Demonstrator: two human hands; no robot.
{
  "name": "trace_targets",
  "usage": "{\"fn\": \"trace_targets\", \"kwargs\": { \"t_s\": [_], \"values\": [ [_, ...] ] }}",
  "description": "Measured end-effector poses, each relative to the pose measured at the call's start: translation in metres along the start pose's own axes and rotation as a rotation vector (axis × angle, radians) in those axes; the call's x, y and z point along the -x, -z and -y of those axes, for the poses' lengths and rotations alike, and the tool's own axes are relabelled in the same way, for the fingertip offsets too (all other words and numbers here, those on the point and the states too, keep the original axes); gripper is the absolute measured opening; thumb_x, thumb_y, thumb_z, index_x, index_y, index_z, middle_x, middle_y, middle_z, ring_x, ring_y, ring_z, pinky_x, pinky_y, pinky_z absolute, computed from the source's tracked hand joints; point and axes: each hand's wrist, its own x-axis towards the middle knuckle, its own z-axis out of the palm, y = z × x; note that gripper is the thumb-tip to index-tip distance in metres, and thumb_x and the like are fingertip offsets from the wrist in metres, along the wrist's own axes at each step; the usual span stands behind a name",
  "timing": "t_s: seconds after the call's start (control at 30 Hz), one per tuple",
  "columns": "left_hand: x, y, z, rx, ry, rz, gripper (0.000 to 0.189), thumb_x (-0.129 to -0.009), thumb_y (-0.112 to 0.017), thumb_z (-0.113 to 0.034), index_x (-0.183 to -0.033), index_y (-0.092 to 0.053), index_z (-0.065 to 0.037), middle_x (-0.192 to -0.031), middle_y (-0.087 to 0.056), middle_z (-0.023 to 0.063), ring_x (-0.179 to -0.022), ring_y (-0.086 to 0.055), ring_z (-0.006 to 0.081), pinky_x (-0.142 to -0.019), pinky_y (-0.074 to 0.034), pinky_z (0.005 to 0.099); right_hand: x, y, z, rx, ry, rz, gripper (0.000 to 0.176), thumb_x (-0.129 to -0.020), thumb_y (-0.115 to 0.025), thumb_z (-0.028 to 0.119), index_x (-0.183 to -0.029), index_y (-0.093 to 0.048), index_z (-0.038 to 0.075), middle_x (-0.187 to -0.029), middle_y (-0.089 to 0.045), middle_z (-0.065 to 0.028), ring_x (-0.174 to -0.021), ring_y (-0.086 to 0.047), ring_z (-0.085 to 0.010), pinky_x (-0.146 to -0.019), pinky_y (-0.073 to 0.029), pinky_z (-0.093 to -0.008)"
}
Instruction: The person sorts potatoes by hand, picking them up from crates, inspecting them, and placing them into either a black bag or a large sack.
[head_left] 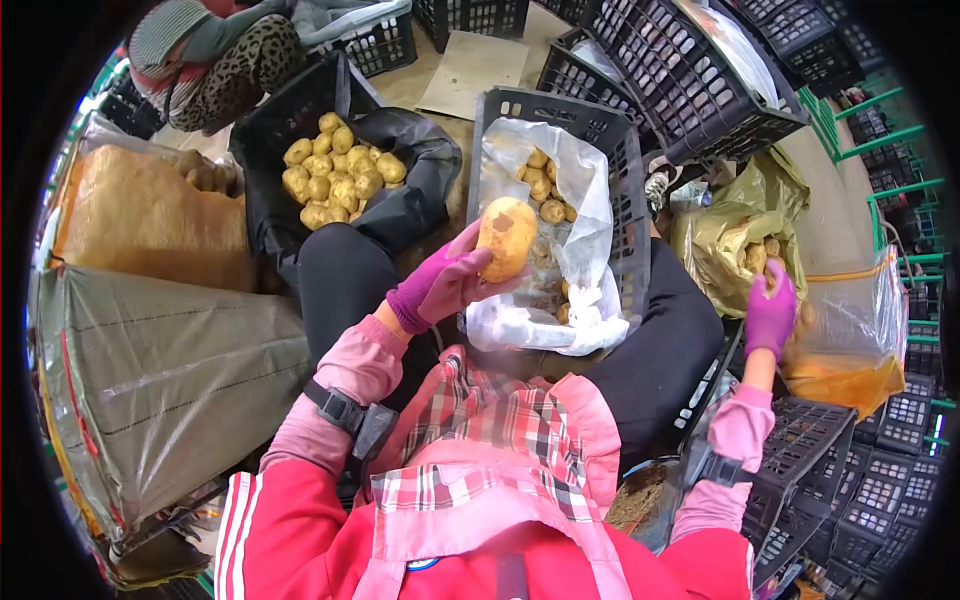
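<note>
By the crate [627,215], left hand [447,280] grips a potato [508,240]; whether right hand [770,316] holds anything is unclear.

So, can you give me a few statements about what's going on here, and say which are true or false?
1. The left hand holds a potato. True.
2. The right hand is inside the white bag. False: the right hand is at the yellowish bag.
3. Both hands are bare. False: they wear pinkish-purple gloves.
4. The held potato has a brown patch on its skin. True.
5. The white bag holds no potatoes. False: several potatoes show in the white bag.
6. More potatoes lie in the black liner. True.
</note>
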Motion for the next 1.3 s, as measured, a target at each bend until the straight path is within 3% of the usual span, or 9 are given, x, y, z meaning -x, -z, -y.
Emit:
{"fn": "trace_targets", "kwargs": {
  "t_s": [0.2,0.27,0.33,0.5,0.6,0.77,1.0,1.1,1.3],
  "values": [
    [-0.008,-0.006,0.003,-0.209,0.033,-0.010,0.096,-0.086,-0.074,-0.035,-0.156,-0.013,-0.011,-0.148,-0.037,0.0092,-0.131,-0.046,0.0254,-0.108,-0.043,0.0383,0.067,-0.042,0.240,-1.069,-0.130,0.680,0.082,-0.085,-0.074,0.043,-0.146,-0.036,0.005,-0.133,-0.056,-0.0182,-0.116,-0.060,-0.0257,-0.097,-0.048,-0.0371],
    [-0.008,-0.006,0.003,-0.318,0.039,0.000,0.106,-0.079,-0.081,-0.037,-0.156,-0.014,-0.011,-0.146,-0.039,0.0083,-0.130,-0.047,0.0216,-0.106,-0.044,0.0359,0.080,-0.075,0.275,-1.102,0.078,0.470,0.072,-0.088,-0.071,0.042,-0.141,-0.042,0.003,-0.128,-0.059,-0.0173,-0.114,-0.060,-0.0242,-0.096,-0.048,-0.0339],
    [-0.006,-0.002,0.004,-0.424,-0.008,-0.058,0.105,-0.075,-0.083,-0.031,-0.155,-0.018,-0.008,-0.141,-0.044,0.0079,-0.126,-0.049,0.0180,-0.100,-0.047,0.0326,0.079,-0.066,0.289,-1.110,-0.034,0.586,0.062,-0.091,-0.069,0.039,-0.136,-0.049,0.002,-0.124,-0.061,-0.0164,-0.112,-0.061,-0.0233,-0.096,-0.047,-0.0324],
    [-0.002,0.008,0.006,-0.378,-0.047,-0.054,0.084,-0.087,-0.072,-0.026,-0.153,-0.024,-0.007,-0.135,-0.050,0.0105,-0.115,-0.059,0.0198,-0.096,-0.050,0.0323,0.078,-0.063,0.293,-1.165,-0.227,0.593,0.045,-0.096,-0.064,0.035,-0.124,-0.060,0.001,-0.114,-0.065,-0.0124,-0.102,-0.063,-0.0191,-0.089,-0.051,-0.0316],
    [0.003,0.004,-0.002,-0.296,0.040,-0.132,0.092,-0.089,-0.065,-0.055,-0.153,-0.023,-0.006,-0.135,-0.050,0.0072,-0.108,-0.060,0.0114,-0.087,-0.053,0.0247,0.079,-0.059,0.286,-1.391,-0.589,0.668,0.046,-0.096,-0.063,0.037,-0.125,-0.061,0.002,-0.111,-0.066,-0.0094,-0.097,-0.065,-0.0166,-0.083,-0.054,-0.0288],
    [0.003,0.007,-0.001,-0.376,-0.029,-0.107,0.081,-0.096,-0.046,-0.062,-0.151,-0.028,-0.005,-0.127,-0.056,0.0084,-0.088,-0.066,0.0101,-0.075,-0.055,0.0218,0.075,-0.029,0.282,-1.445,-0.697,0.743,0.049,-0.097,-0.062,0.038,-0.133,-0.056,0.006,-0.113,-0.065,-0.0069,-0.091,-0.066,-0.0142,-0.081,-0.057,-0.0295],
    [0.003,0.018,-0.002,-0.521,-0.098,-0.028,0.063,-0.102,-0.039,-0.053,-0.145,-0.040,-0.007,-0.111,-0.065,0.0109,-0.082,-0.070,0.0158,-0.070,-0.058,0.0261,0.081,-0.022,0.273,-1.596,-0.624,0.846,0.056,-0.098,-0.057,0.041,-0.136,-0.050,0.000,-0.119,-0.063,-0.0111,-0.107,-0.065,-0.0217,-0.085,-0.057,-0.0353],
    [-0.002,0.014,0.000,-0.476,0.074,-0.183,0.064,-0.101,-0.037,-0.055,-0.141,-0.043,-0.006,-0.100,-0.069,0.0102,-0.075,-0.069,0.0147,-0.065,-0.056,0.0237,0.082,-0.016,0.277,-1.664,-0.543,0.811,0.059,-0.097,-0.059,0.042,-0.138,-0.048,0.001,-0.122,-0.061,-0.0104,-0.107,-0.064,-0.0202,-0.087,-0.055,-0.0335],
    [-0.004,0.012,0.000,-0.108,0.238,-0.081,0.075,-0.100,-0.021,-0.065,-0.117,-0.059,-0.002,-0.084,-0.070,0.0100,-0.064,-0.066,0.0134,-0.054,-0.051,0.0211,0.083,-0.016,0.269,-1.462,-0.395,0.781,0.061,-0.096,-0.062,0.040,-0.142,-0.045,0.002,-0.125,-0.059,-0.0090,-0.108,-0.059,-0.0169,-0.090,-0.051,-0.0302]
  ]
}}
